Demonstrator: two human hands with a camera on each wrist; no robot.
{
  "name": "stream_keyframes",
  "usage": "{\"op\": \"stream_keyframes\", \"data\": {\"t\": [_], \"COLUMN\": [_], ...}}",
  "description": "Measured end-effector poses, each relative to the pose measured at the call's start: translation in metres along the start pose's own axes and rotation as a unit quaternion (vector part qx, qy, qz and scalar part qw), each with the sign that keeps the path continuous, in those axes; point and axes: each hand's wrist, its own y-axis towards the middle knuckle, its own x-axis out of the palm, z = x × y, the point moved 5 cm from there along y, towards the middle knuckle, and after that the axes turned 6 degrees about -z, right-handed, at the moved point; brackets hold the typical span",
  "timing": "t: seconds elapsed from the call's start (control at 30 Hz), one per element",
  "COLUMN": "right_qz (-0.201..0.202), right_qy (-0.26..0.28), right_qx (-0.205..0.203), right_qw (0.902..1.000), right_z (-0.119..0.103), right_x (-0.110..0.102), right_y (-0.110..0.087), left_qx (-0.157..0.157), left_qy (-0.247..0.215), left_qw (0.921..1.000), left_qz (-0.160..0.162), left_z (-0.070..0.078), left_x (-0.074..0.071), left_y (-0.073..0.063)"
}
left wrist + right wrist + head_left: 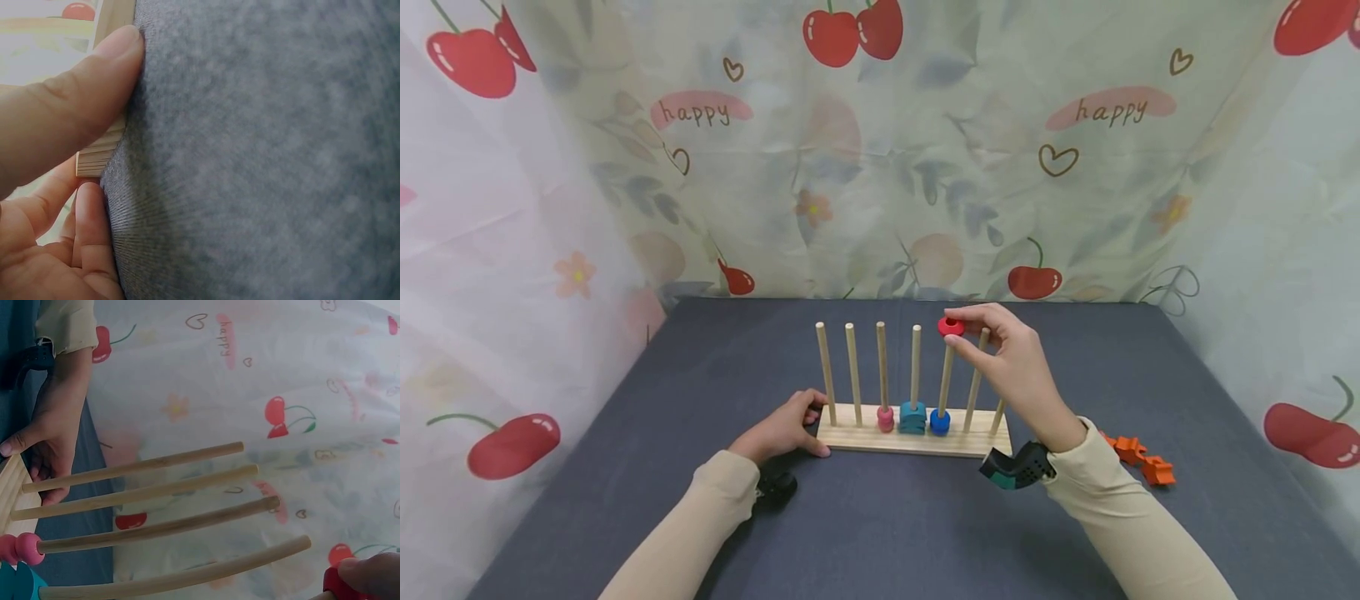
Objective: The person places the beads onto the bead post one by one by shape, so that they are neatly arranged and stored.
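— Any writing?
— "Happy", twice, across the backdrop (pixel 895 167)
— And the right hand (pixel 1017 365)?
— Pinching a red bead (pixel 950 327) between thumb (pixel 970 353) and fingers (pixel 972 313), at the tip of the peg (pixel 946 383) above the blue bead (pixel 939 423), hole facing up
— The left hand (pixel 782 429)?
— Gripping the left end of the wooden rack (pixel 857 438), which runs lengthwise left to right, pegs upright

fingers (pixel 376 575) against red bead (pixel 335 586)

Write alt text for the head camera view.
The right hand pinches a red bead at the top of a blue-beaded wooden peg, while the left hand grips the left end of the wooden rack. Pink beads and teal pieces sit on other pegs.
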Motion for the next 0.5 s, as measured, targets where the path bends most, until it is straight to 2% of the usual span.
{"op": "stream_keyframes", "data": {"t": [0.17, 0.5], "right_qz": [-0.012, -0.013], "right_qy": [0.003, 0.091], "right_qx": [0.021, 0.059], "right_qw": [0.9997, 0.9940], "right_z": [0.007, 0.025], "right_x": [0.003, 0.016], "right_y": [-0.003, -0.011], "left_qx": [0.006, 0.008], "left_qy": [-0.002, 0.005], "left_qw": [1.0000, 1.0000], "left_qz": [-0.001, 0.000], "left_z": [0.000, 0.001], "left_x": [0.000, 0.000], "left_y": [-0.001, 0.000]}}
